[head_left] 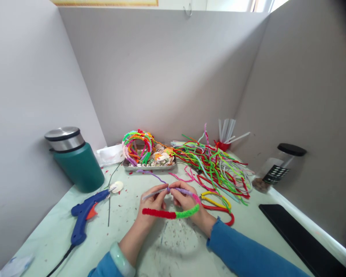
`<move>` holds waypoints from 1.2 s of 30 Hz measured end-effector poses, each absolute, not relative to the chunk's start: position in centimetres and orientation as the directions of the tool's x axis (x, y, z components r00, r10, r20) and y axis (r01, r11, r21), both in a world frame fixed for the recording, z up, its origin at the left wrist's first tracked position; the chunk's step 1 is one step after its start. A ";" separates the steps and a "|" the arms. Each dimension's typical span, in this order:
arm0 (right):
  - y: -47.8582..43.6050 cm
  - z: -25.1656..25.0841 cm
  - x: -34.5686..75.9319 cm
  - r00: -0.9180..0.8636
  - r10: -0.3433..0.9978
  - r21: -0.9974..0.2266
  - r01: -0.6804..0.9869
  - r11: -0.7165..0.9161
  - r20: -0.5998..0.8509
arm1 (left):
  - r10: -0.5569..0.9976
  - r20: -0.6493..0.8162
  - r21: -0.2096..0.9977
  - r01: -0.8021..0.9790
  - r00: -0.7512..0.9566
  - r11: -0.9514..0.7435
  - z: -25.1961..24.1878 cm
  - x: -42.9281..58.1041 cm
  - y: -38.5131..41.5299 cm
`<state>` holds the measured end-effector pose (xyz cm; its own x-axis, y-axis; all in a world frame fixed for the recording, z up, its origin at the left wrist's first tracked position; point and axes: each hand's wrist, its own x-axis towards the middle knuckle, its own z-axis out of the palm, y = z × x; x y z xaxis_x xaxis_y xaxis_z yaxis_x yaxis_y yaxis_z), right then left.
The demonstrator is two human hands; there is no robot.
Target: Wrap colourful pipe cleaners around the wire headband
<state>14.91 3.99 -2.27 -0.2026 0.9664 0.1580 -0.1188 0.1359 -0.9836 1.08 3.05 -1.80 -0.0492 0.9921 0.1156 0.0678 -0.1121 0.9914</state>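
Between my two hands is a curved strip wrapped in pipe cleaners (187,212), running red, green, pink and purple, with a bare greyish end (150,195). My left hand (151,204) pinches it near that bare end. Close by on the right, my right hand (187,200) has its fingers closed around the purple section. From the fingertips a loose purple pipe cleaner (151,174) trails up and to the left. Its exact winding point is partly covered by my fingers.
Behind my hands, a metal tray (150,168) holds shells, with wrapped colourful rings (137,148) on it. Loose pipe cleaners (213,165) are heaped right. A blue glue gun (85,215) and green bottle (77,165) stand left; a jar (276,169) and black slab (300,238) are right.
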 end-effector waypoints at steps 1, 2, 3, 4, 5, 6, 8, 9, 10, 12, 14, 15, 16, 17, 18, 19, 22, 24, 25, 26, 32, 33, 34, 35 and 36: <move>4.0 -2.4 14.9 -0.207 0.964 -0.981 -0.125 0.146 0.169 | 0.993 0.111 0.992 0.066 -0.039 -0.108 -1.9 1.0 3.1; 4.0 -2.4 14.9 -0.212 0.961 -0.979 -0.131 0.154 0.180 | 0.995 0.101 0.993 0.064 -0.025 -0.099 -1.9 0.9 3.2; 4.0 -2.5 14.9 -0.214 0.958 -0.977 -0.135 0.163 0.189 | 0.996 0.090 0.994 0.063 -0.012 -0.089 -1.9 0.8 3.3; 4.0 -2.4 14.9 -0.212 0.957 -0.976 -0.138 0.169 0.196 | 0.997 0.078 0.995 0.059 -0.001 -0.078 -1.9 0.8 3.3; 3.9 -2.4 14.9 -0.211 0.958 -0.976 -0.139 0.170 0.197 | 0.997 0.071 0.996 0.045 0.004 -0.071 -1.9 0.8 3.3; 3.9 -2.3 14.9 -0.211 0.959 -0.977 -0.138 0.164 0.191 | 0.997 0.071 0.997 0.026 0.004 -0.071 -1.9 0.8 3.3; 3.8 -2.1 14.9 -0.208 0.962 -0.979 -0.138 0.151 0.178 | 0.996 0.091 0.996 -0.002 -0.004 -0.091 -1.7 0.9 3.2; 3.8 -2.1 14.9 -0.207 0.963 -0.979 -0.140 0.147 0.175 | 0.994 0.107 0.994 0.005 -0.012 -0.107 -1.7 0.9 3.1; 3.8 -2.1 14.9 -0.205 0.964 -0.979 -0.143 0.144 0.171 | 0.992 0.124 0.992 0.031 -0.019 -0.124 -1.6 1.0 3.0; 4.0 -2.2 14.8 -0.192 0.968 -0.981 -0.139 0.138 0.163 | 0.987 0.160 0.981 0.119 -0.031 -0.156 -1.5 1.0 2.8; 4.1 -2.4 14.7 -0.181 0.971 -0.983 -0.127 0.135 0.156 | 0.979 0.201 0.963 0.192 -0.037 -0.190 -1.4 1.0 2.7; 4.2 -2.4 14.7 -0.176 0.972 -0.983 -0.120 0.136 0.156 | 0.976 0.217 0.956 0.210 -0.038 -0.204 -1.4 1.0 2.6; 4.2 -2.4 14.7 -0.174 0.972 -0.984 -0.115 0.139 0.158 | 0.974 0.225 0.953 0.216 -0.039 -0.211 -1.4 1.0 2.6; 4.2 -2.4 14.7 -0.175 0.971 -0.983 -0.115 0.142 0.161 | 0.973 0.227 0.953 0.214 -0.040 -0.213 -1.4 1.0 2.6; 4.2 -2.3 14.7 -0.179 0.971 -0.983 -0.117 0.142 0.161 | 0.974 0.225 0.955 0.208 -0.042 -0.211 -1.5 1.0 2.6; 4.1 -2.2 14.8 -0.184 0.970 -0.983 -0.122 0.139 0.160 | 0.975 0.219 0.957 0.203 -0.043 -0.206 -1.5 1.0 2.6; 4.0 -1.9 14.9 -0.208 0.965 -0.981 -0.143 0.131 0.159 | 0.979 0.197 0.965 0.187 -0.044 -0.185 -1.5 1.0 2.6; 3.9 -1.6 14.9 -0.216 0.964 -0.981 -0.152 0.124 0.156 | 0.982 0.181 0.969 0.177 -0.048 -0.170 -1.4 1.1 2.5; 3.8 -1.5 15.0 -0.216 0.965 -0.981 -0.152 0.120 0.152 | 0.983 0.175 0.971 0.176 -0.049 -0.164 -1.3 1.1 2.5; 3.8 -1.4 15.0 -0.214 0.965 -0.982 -0.152 0.117 0.148 | 0.984 0.172 0.971 0.179 -0.050 -0.161 -1.1 1.1 2.4; 3.5 -0.7 15.2 -0.221 0.965 -0.984 -0.133 0.117 0.145 | 0.983 0.172 0.971 0.180 -0.060 -0.159 -0.7 1.1 2.3; 3.5 -0.7 15.2 -0.221 0.965 -0.985 -0.130 0.117 0.144 | 0.984 0.170 0.972 0.174 -0.060 -0.157 -0.7 1.1 2.3; 3.5 -0.8 15.2 -0.222 0.964 -0.984 -0.130 0.118 0.145 | 0.984 0.168 0.972 0.173 -0.056 -0.157 -0.7 1.1 2.3; 3.5 -0.8 15.2 -0.225 0.963 -0.984 -0.133 0.118 0.146 | 0.984 0.171 0.971 0.179 -0.051 -0.160 -0.8 1.1 2.3; 3.6 -0.9 15.2 -0.226 0.963 -0.984 -0.139 0.116 0.145 | 0.982 0.180 0.967 0.190 -0.047 -0.168 -0.8 1.0 2.3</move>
<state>15.20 3.57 -0.87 -0.2263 0.9632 0.1453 -0.1387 0.1158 -0.9835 1.03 2.31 -0.83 -0.0470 0.9825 0.1802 0.1897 -0.1684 0.9673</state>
